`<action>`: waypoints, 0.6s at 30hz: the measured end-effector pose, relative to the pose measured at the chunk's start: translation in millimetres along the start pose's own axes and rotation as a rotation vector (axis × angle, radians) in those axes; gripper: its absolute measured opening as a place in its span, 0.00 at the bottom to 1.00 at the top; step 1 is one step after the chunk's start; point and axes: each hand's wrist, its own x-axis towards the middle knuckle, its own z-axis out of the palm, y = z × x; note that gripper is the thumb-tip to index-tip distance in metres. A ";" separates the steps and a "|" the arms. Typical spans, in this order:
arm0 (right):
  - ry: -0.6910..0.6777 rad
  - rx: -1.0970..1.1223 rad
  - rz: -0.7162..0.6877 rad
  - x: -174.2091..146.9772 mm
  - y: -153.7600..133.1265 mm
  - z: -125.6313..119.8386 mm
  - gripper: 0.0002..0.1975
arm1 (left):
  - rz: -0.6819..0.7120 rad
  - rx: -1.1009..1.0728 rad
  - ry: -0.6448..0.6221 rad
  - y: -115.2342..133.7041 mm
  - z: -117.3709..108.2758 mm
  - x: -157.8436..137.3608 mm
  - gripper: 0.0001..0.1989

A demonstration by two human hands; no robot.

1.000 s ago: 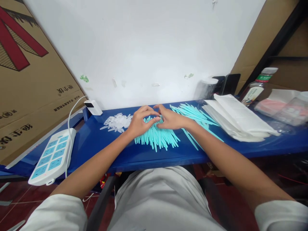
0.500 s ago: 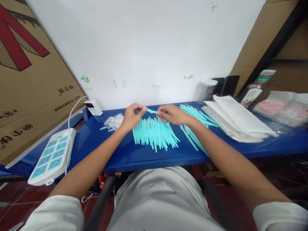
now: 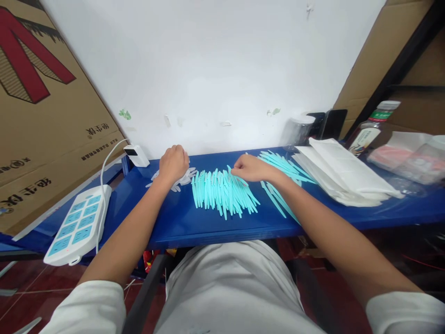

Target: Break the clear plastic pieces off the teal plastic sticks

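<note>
My left hand (image 3: 174,163) is over the pile of clear plastic caps (image 3: 187,177), its fingers curled downward and their tips hidden behind the hand. What it grips, if anything, does not show. My right hand (image 3: 251,168) is closed at the upper right of a wide heap of slim teal eyebrow razors (image 3: 222,192). A teal razor tip rises beside its fingertips, and the pinch seems to be on that razor. Further right, partly behind the right forearm, lie more teal razors in a far bunch (image 3: 285,164) and a near bunch (image 3: 278,200).
White paper-like sleeves (image 3: 347,174) are stacked on the blue table (image 3: 167,232) at right, near a bottle (image 3: 368,127) and a lidded clear jar (image 3: 301,130). At left are a power strip (image 3: 78,225), a small white device (image 3: 136,155) and a large cardboard box (image 3: 52,116).
My left hand has moved left and down from the razor held between both hands to the clear caps. My right hand has shifted slightly right, its fingers now closed at the heap.
</note>
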 end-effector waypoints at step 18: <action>0.333 -0.302 0.397 6.4 31.4 -22.2 0.16 | 0.151 0.098 -0.200 -9.7 22.2 -1.8 0.19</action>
